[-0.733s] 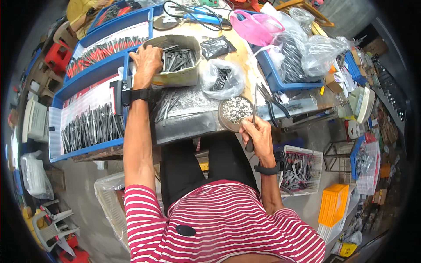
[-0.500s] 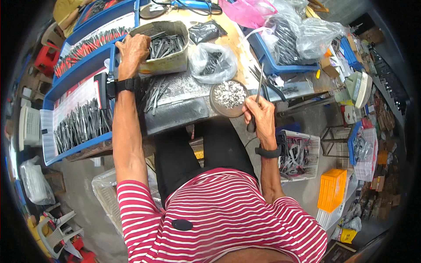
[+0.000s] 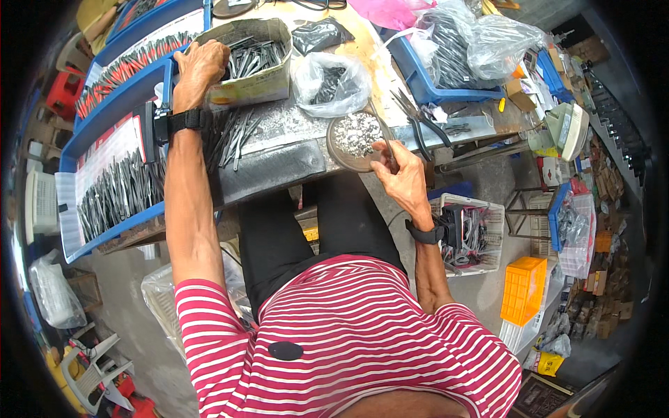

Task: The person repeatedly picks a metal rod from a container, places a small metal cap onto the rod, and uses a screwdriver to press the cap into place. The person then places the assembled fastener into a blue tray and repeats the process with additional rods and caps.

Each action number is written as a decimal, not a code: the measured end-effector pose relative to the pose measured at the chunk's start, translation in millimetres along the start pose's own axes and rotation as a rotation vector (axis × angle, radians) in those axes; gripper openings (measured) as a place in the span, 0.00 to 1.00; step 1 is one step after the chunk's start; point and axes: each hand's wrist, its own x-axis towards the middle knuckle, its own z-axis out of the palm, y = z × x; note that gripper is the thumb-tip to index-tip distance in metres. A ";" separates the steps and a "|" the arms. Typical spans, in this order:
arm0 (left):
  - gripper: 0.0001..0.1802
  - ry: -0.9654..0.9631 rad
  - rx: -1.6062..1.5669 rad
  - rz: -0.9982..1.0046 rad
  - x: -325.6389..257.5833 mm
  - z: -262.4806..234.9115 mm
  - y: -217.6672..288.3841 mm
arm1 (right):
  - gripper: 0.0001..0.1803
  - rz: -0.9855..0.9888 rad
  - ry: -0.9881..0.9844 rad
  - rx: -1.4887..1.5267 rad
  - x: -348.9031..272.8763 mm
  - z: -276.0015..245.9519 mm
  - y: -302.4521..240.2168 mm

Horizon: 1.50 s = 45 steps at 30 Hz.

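Note:
My left hand (image 3: 201,61) is at the left rim of a worn carton (image 3: 252,97), fingers curled; what they hold, if anything, is hidden. Inside the carton lie many dark metal tweezers (image 3: 254,57). My right hand (image 3: 403,171) is closed around the dark handle of a thin rod-like tool (image 3: 391,159), its shaft slanting up and blurred. That hand is beside the right rim of a round brown dish (image 3: 334,155), which holds white and grey bits (image 3: 357,134). More loose tweezers (image 3: 239,139) lie on the bench in front of the carton.
Blue trays of grey tweezers (image 3: 118,195) and red-and-black ones (image 3: 132,73) line the left. A clear bag (image 3: 332,83) with dark pieces stands behind the dish. Black-handled pliers (image 3: 423,125) lie to its right, before a blue bin (image 3: 446,93). A white basket (image 3: 474,233) stands below.
My right hand has moved slightly left with its tool, closer against the dish. My left hand stays at the carton's left rim. The whole view has shifted a little.

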 end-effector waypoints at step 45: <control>0.06 0.080 -1.463 -0.148 -185.6 -23.4 157.1 | 0.13 -0.063 0.052 0.115 -30.1 26.7 20.3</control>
